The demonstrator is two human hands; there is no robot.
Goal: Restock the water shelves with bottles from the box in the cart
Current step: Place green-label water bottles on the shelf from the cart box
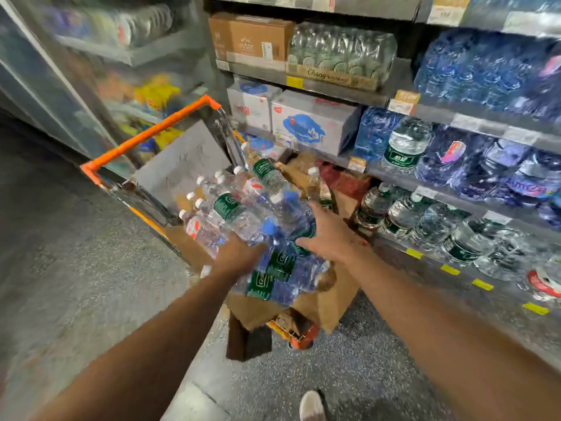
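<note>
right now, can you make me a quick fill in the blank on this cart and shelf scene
1. The cart's handle bar is coloured ____.
2. Both hands, left hand and right hand, reach into the pile of ____ in the cart.
3. The brown cardboard box sits on the shelf to the ____ of the Chang pack.

Missing words: orange; bottles; left

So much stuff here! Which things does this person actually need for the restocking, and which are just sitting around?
Part of the job:
- bundle of water bottles, held between left hand and right hand
- brown cardboard box
- cart with orange handle
- bottom shelf of loose water bottles

Just there:
- brown carton on an upper shelf
- white cases
- Chang soda tray
- fridge door
</note>
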